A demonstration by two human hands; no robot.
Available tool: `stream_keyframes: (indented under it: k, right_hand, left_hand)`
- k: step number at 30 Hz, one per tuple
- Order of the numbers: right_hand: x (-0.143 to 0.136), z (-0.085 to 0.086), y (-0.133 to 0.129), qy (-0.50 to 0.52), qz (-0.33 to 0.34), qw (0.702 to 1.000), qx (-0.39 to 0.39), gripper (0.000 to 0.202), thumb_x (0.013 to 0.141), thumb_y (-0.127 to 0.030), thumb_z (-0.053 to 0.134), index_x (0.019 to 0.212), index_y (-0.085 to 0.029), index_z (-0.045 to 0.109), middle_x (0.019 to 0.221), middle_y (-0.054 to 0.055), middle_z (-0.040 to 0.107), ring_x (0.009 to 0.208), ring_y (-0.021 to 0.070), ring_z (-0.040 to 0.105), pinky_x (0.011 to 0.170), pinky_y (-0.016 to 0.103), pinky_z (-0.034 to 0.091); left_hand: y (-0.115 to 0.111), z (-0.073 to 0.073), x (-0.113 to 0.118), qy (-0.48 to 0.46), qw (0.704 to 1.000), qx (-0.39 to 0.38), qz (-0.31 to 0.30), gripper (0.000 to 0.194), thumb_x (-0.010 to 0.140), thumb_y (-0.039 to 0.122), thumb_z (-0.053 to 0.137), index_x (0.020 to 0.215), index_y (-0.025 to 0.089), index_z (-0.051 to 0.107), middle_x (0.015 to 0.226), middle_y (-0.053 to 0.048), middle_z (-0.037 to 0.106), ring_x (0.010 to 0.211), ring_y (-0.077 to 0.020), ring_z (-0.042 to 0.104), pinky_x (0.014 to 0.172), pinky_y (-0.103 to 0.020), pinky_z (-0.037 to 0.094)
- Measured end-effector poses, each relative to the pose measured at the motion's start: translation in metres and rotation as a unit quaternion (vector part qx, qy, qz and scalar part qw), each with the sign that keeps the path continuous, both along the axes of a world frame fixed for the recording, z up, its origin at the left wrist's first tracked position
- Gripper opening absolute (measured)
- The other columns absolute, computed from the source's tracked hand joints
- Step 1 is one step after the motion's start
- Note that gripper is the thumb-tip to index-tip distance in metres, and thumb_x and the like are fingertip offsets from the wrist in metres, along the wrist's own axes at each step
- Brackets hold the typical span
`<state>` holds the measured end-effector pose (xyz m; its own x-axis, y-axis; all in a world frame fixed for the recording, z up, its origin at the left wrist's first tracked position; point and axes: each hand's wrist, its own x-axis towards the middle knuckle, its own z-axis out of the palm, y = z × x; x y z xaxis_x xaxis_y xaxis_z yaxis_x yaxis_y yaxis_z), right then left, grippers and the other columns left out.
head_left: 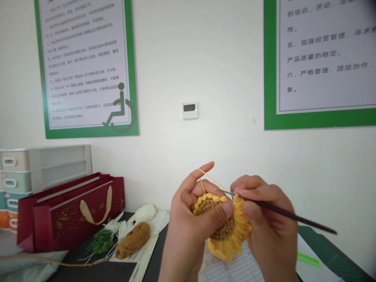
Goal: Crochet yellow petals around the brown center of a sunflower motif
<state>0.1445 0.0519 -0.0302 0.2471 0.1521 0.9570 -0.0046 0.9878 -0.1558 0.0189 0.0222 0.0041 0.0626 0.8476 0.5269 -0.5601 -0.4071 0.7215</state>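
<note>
My left hand [196,219] pinches a round crocheted flower [227,248] with a brown centre and yellow petals, its thumb pressed on the front. Over the raised left index finger runs a yellow yarn strand [216,180] that leads down toward the work. In my right hand [264,215] is a crochet hook [296,218] with a dark handle and a thin metal tip. The hook's tip lies at the flower's upper edge, close to the strand. The right fingertips also touch the yellow petals.
To the left lie a brown yarn skein [133,239], green yarn [100,241] and white yarn [145,213]. Behind them stand red gift bags [79,213] and a drawer unit [61,168]. A printed sheet [232,268], green mat [335,254] and bright green strip [308,259] lie below.
</note>
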Motion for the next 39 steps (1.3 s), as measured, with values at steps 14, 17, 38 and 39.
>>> stream_keyframes:
  k: [14, 17, 38, 39]
  right_hand:
    - [-0.005, 0.0, -0.003, 0.035, 0.13, 0.986, -0.1, 0.006, 0.096, -0.025, 0.066, 0.091, -0.026, 0.07, 0.088, 0.001, 0.071, 0.089, 0.0177, 0.068, 0.076, 0.031, 0.056]
    - [0.0, 0.003, 0.0, 0.036, 0.193, 0.969, -0.153, 0.012, 0.095, -0.036, 0.069, 0.089, -0.026, 0.069, 0.082, -0.001, 0.071, 0.083, 0.0152, 0.066, 0.076, 0.027, 0.052]
    - [0.032, 0.008, -0.002, -0.129, 0.012, 0.991, -0.022, 0.013, 0.1, -0.015, 0.056, 0.101, -0.022, 0.067, 0.087, 0.004, 0.073, 0.085, 0.0204, 0.068, 0.078, 0.038, 0.053]
    - [0.032, 0.008, -0.003, -0.135, -0.003, 0.991, -0.011, 0.014, 0.099, -0.013, 0.056, 0.101, -0.022, 0.067, 0.087, 0.004, 0.073, 0.086, 0.021, 0.068, 0.079, 0.039, 0.053]
  left_hand:
    - [0.006, -0.003, -0.006, 0.003, 0.993, -0.08, -0.083, 0.068, 0.058, 0.009, 0.096, 0.122, 0.013, 0.074, 0.071, 0.003, 0.068, 0.062, -0.0092, 0.062, 0.064, -0.02, 0.05]
    - [0.003, -0.002, -0.009, 0.034, 0.998, -0.057, -0.021, 0.065, 0.063, 0.012, 0.095, 0.124, 0.015, 0.072, 0.076, 0.001, 0.071, 0.062, -0.0105, 0.062, 0.061, -0.021, 0.048]
    - [0.0, -0.003, -0.013, 0.126, 0.99, -0.031, 0.052, 0.047, 0.074, 0.019, 0.086, 0.119, 0.015, 0.072, 0.08, -0.002, 0.071, 0.068, -0.0138, 0.061, 0.064, -0.025, 0.046]
    - [0.0, -0.003, -0.012, 0.127, 0.99, -0.03, 0.054, 0.047, 0.074, 0.019, 0.086, 0.119, 0.015, 0.072, 0.08, -0.002, 0.071, 0.068, -0.014, 0.061, 0.064, -0.025, 0.046]
